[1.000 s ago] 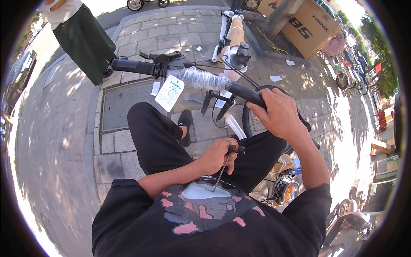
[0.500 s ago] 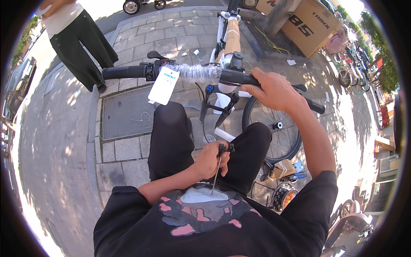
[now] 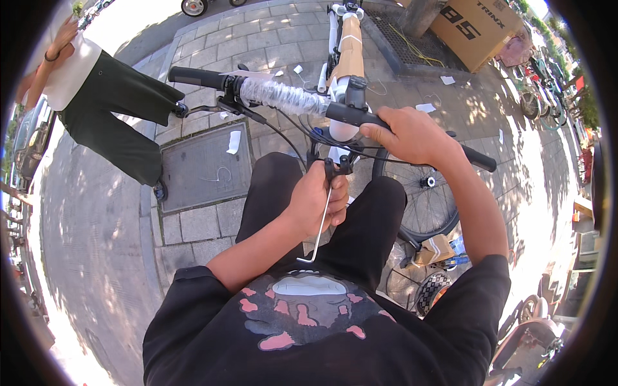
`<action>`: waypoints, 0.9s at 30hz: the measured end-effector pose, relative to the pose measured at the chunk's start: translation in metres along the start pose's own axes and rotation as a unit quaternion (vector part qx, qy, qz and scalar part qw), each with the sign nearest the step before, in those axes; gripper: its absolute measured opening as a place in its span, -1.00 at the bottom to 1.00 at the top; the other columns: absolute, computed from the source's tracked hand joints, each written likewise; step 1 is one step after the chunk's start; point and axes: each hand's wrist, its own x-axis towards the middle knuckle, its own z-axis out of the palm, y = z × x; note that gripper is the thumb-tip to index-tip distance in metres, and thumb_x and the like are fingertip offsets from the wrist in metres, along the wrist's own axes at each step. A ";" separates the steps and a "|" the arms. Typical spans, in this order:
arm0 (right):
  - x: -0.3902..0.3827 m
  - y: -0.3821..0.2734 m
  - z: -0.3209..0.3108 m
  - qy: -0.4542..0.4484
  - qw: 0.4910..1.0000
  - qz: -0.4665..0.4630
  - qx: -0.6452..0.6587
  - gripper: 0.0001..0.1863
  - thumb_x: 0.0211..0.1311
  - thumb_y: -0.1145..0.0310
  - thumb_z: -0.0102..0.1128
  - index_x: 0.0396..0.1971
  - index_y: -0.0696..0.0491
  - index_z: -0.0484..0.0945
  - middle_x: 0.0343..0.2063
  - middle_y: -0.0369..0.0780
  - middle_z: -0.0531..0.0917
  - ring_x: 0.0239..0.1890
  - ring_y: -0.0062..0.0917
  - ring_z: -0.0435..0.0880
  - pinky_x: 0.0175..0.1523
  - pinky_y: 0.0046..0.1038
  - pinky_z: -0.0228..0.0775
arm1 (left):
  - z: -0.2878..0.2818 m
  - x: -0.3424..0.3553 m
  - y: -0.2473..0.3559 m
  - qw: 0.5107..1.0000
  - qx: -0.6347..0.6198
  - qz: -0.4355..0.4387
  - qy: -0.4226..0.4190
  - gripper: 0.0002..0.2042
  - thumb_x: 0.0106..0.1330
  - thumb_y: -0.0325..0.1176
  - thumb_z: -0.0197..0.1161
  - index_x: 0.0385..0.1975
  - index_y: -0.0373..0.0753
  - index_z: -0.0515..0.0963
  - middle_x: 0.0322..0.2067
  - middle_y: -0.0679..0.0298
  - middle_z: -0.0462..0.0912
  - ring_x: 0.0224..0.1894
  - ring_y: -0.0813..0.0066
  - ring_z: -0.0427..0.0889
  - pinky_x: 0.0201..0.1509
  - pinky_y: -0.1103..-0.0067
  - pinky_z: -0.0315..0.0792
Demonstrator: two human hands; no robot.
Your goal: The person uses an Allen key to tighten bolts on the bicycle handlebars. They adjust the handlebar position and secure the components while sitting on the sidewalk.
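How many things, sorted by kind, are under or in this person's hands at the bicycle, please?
Handlebar: 1, gripped by the right hand
Long hex key: 1, held by the left hand
Handlebar grips: 2, left grip and right grip
Bicycle wheel: 1
Total: 5
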 end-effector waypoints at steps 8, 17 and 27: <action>0.006 0.007 0.001 0.020 0.999 -0.027 -0.004 -0.35 0.58 -0.21 0.11 -0.20 0.19 0.69 -0.37 0.09 0.78 -0.19 0.11 0.77 -0.02 0.06 0.56 | 0.026 0.032 0.058 0.996 0.074 -0.022 0.045 -0.62 0.63 0.05 -0.14 -0.42 0.01 0.36 -0.65 0.56 0.12 -0.69 0.63 0.10 -0.60 0.50 0.13; -0.001 0.014 0.008 0.060 0.996 -0.064 0.020 -0.46 0.56 -0.06 0.20 0.15 0.14 0.56 -0.27 0.07 0.80 -0.17 0.09 0.78 -0.03 0.08 0.57 | 0.028 0.040 0.063 0.994 0.088 -0.038 0.046 -0.60 0.68 0.08 -0.21 -0.32 -0.01 0.41 -0.60 0.58 0.20 -0.66 0.70 0.11 -0.59 0.57 0.10; -0.012 0.004 0.011 0.145 0.976 -0.164 0.005 -0.40 0.49 0.12 0.32 0.47 -0.22 0.46 -0.11 -0.11 0.75 -0.21 -0.17 0.82 -0.19 -0.18 0.63 | 0.026 0.041 0.066 0.996 0.075 -0.037 0.027 -0.63 0.69 0.01 -0.17 -0.28 -0.07 0.43 -0.56 0.56 0.26 -0.65 0.71 0.16 -0.56 0.61 0.15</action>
